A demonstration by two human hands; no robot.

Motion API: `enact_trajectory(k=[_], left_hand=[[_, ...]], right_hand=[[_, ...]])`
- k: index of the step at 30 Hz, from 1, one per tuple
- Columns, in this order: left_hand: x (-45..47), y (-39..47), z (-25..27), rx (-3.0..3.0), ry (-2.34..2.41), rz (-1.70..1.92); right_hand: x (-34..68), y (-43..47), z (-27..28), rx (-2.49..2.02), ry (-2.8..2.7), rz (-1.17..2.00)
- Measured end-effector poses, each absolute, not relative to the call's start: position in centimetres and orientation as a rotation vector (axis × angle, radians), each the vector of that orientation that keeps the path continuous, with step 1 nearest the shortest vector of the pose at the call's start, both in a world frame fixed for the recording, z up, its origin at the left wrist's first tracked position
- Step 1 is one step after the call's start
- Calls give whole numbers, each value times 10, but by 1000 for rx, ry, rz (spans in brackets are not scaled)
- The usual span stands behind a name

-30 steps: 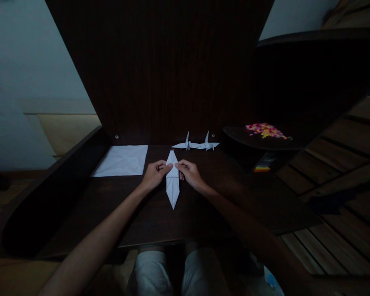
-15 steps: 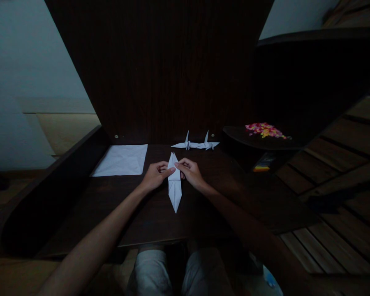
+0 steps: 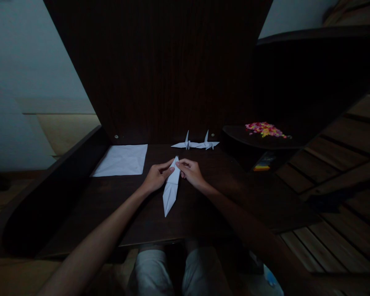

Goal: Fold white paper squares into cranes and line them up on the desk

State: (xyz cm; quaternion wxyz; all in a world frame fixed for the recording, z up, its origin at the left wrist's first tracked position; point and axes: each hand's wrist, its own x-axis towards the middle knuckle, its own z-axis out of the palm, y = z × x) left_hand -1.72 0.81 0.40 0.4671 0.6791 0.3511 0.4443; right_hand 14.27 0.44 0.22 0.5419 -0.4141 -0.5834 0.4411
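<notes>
A long, narrow piece of folded white paper is held between my hands over the dark desk, its split tip pointing away from me and its wide-creased point toward me. My left hand pinches its left edge, thumb on top. From the right, my right hand grips the paper near the split tip with thumb and fingers. Fingers underneath the paper are partly hidden. Just beyond my hands, two folded paper cranes stand side by side against the back panel.
A creased white paper sheet lies at the desk's back left. On a low corner shelf at the right sits a pile of small pink and yellow pieces. A raised side panel bounds the dark desk on the left.
The folded paper has tilted, its near point swinging left and its split tip moving slightly right and nearer. Both hands still hold it; the cranes and sheet stay put.
</notes>
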Motion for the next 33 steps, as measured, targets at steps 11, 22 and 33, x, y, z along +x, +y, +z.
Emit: enact_trajectory(k=[11,22,33], left_hand=[[-16,8,7,1715,973,1203],[-20,13,5,1775,1045,1444],[-18,10,9,1627,979,1195]], right_hand=[[143,4,3,-1006,-1387,1085],[145,3,0,-709,-1256,1346],[143,0,1,-796,-1434,1010]])
